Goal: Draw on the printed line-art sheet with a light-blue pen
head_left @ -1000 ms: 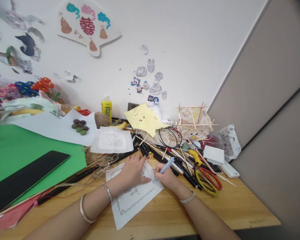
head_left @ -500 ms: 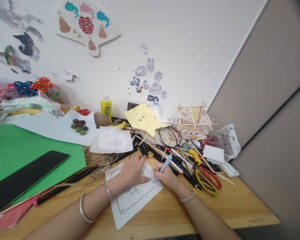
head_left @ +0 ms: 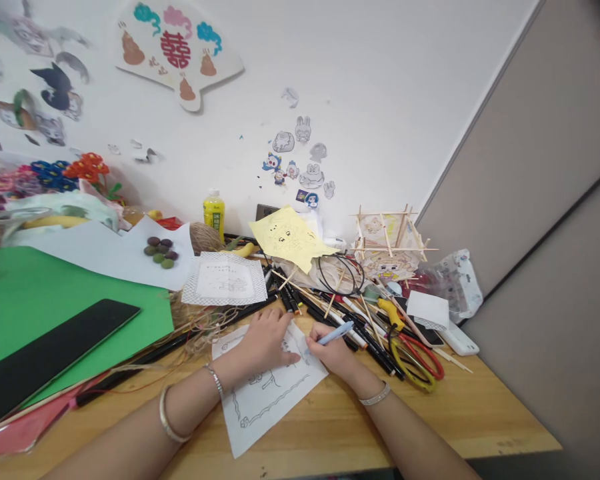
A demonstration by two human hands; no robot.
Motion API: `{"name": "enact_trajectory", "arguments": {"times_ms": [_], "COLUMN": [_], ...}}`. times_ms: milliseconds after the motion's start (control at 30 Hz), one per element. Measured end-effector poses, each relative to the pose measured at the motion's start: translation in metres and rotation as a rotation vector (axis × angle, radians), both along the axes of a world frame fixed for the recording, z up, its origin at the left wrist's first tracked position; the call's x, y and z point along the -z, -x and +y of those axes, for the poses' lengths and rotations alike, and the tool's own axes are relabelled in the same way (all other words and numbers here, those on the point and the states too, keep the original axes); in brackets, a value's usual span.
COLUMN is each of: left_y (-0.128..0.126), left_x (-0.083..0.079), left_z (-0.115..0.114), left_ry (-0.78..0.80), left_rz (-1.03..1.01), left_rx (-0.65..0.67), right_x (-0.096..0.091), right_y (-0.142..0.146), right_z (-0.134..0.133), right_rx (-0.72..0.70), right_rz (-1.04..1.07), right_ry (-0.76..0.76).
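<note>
A white sheet of paper (head_left: pixel 260 420) lies tilted on the wooden table, with a drawn wavy border and line drawings partly covered by my fingers. My left hand (head_left: pixel 269 341) rests flat on its upper part, fingers spread. In my right hand (head_left: pixel 333 350) is a light blue pen (head_left: pixel 337 332), pinched near its lower end, close to the sheet's right edge. Whether the tip touches the paper is hard to see. Black markers (head_left: pixel 373 350) lie just beyond my right hand.
Scissors with red and yellow handles (head_left: pixel 414 363) lie at the right, below a stick frame (head_left: pixel 389 243). A black tablet-like slab (head_left: pixel 55 353) rests on green paper (head_left: pixel 125 300) at left. Behind stand a yellow bottle (head_left: pixel 214 215) and a yellow drawing (head_left: pixel 290 237).
The pen has tilted lower, its upper end swinging to the right, and my right hand has shifted slightly. My left hand stays in place on the sheet.
</note>
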State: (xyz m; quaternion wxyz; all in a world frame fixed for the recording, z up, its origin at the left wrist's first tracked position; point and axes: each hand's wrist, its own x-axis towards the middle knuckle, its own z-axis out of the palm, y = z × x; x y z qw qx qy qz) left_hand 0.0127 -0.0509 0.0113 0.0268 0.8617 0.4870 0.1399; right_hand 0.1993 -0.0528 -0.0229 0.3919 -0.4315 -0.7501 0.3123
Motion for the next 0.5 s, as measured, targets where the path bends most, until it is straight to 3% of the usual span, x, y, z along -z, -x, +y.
{"name": "enact_trajectory", "arguments": {"times_ms": [500], "left_y": [-0.0014], "left_x": [-0.0038], "left_z": [-0.0021], "left_ry": [0.025], "left_rz": [0.007], "left_rx": [-0.012], "right_x": [0.0040], "right_y": [-0.0007], "right_z": [0.0022], "right_rx": [0.024], "right_rz": [-0.004], "right_ry": [0.005]}}
